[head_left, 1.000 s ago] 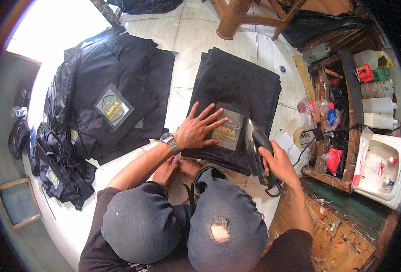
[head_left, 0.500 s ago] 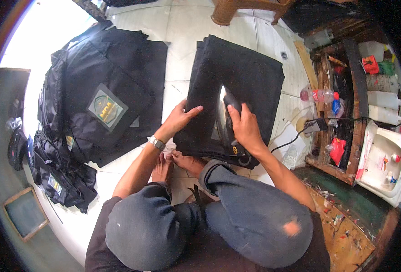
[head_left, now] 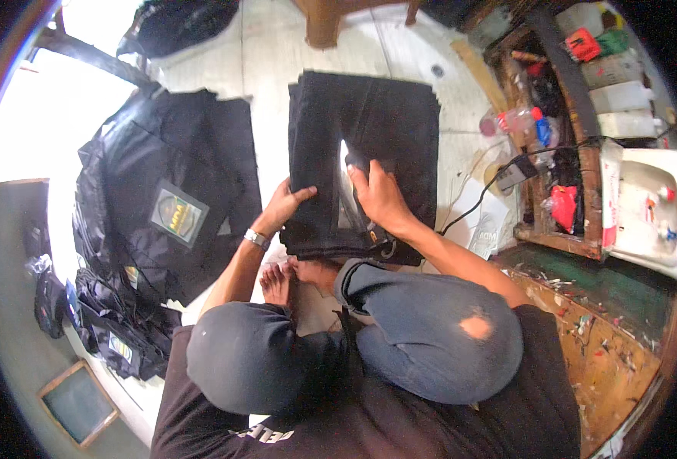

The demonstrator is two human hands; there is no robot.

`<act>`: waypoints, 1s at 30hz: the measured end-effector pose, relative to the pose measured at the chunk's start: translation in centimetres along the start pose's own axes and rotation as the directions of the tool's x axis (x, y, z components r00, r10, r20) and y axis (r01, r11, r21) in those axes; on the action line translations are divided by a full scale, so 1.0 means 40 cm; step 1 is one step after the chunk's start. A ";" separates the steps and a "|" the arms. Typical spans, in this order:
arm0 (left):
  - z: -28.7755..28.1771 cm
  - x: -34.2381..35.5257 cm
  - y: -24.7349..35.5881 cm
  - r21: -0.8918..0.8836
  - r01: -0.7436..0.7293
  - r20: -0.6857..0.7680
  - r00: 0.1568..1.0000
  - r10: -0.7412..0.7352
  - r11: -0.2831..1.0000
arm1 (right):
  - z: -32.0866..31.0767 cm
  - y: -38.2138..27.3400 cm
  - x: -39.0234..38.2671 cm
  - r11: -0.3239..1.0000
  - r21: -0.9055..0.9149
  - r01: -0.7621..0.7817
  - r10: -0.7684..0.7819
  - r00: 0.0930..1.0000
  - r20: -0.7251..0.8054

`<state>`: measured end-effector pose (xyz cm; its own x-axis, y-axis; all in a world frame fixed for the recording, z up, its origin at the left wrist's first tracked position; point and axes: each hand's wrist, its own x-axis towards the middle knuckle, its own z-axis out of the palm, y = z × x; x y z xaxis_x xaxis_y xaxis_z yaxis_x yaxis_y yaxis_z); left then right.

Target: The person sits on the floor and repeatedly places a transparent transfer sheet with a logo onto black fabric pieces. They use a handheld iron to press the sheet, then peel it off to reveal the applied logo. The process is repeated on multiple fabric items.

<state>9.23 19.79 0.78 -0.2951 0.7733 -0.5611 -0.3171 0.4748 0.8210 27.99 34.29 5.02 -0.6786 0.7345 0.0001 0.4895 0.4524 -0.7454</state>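
Note:
A neat stack of folded black cloth [head_left: 396,122] lies on the tiled floor in front of my feet. On top of it rests a clothes iron [head_left: 347,195], its pointed tip toward the far side. My right hand [head_left: 384,200] is closed around the iron's handle. A greyish patch shows beside the iron, partly covered by it. At the stack's left edge is my left hand [head_left: 283,206], its thumb spread apart and lying on the cloth. To the left, a spread pile of black cloth [head_left: 223,145] carries a clear square with a printed emblem [head_left: 179,216].
A black cord [head_left: 472,203] runs right from the iron past a wooden shelf [head_left: 556,243] with bottles. Further right is a white basin [head_left: 644,210]. Crumpled black bags [head_left: 120,329] lie at the left, and brown furniture legs [head_left: 323,30] stand at the far side.
My view has shifted and turned, so the stack sits further left in it. The iron stays on the stack in my right hand; my left hand keeps at the left edge.

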 end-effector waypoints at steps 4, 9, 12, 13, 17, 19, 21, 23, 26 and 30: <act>-0.040 0.064 -0.079 0.139 -0.148 -0.026 0.988 0.153 0.979 | -0.095 -0.040 0.045 0.943 0.158 -0.294 0.263 0.946 0.187; 0.014 -0.038 0.046 0.579 -0.132 -0.302 0.882 0.362 0.804 | -0.380 -0.051 0.072 0.961 0.131 -0.245 0.257 0.963 -0.084; 0.056 -0.093 0.068 0.885 -0.250 -0.188 0.580 0.792 0.393 | -0.475 0.070 0.144 0.987 0.095 -0.126 0.147 0.953 -0.265; 0.068 -0.090 0.064 0.887 -0.339 -0.046 0.607 0.793 0.312 | -0.489 0.130 0.170 0.989 0.120 -0.087 0.122 0.939 -0.320; 0.110 -0.084 0.049 0.851 -0.516 0.312 0.640 0.702 0.091 | -0.451 0.362 0.253 0.997 0.000 -0.078 0.067 0.863 -0.501; 0.121 -0.085 0.059 0.836 -0.546 0.384 0.652 0.654 0.053 | -0.399 0.405 0.269 0.989 0.075 -0.131 0.150 0.813 -0.562; 0.119 -0.073 0.054 0.842 -0.533 0.381 0.696 0.609 0.082 | -0.343 0.474 0.277 0.990 0.058 -0.127 0.133 0.735 -0.665; 0.104 -0.068 0.044 0.858 -0.504 0.347 0.710 0.613 0.099 | -0.288 0.482 0.251 0.974 0.173 -0.147 0.226 0.695 -0.683; 0.102 -0.052 0.043 0.827 -0.526 0.321 0.731 0.602 0.198 | -0.234 0.526 0.195 0.958 0.277 -0.076 0.259 0.643 -0.721; 0.131 -0.012 0.058 0.846 -0.491 0.275 0.733 0.622 0.205 | -0.198 0.505 0.098 0.922 0.336 -0.190 0.365 0.715 -0.597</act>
<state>13.38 22.73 3.49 -0.1661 0.9777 0.1282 0.8428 0.0733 0.5333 39.55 50.32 -4.77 0.0200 0.9918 0.1260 0.3963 0.1079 -0.9118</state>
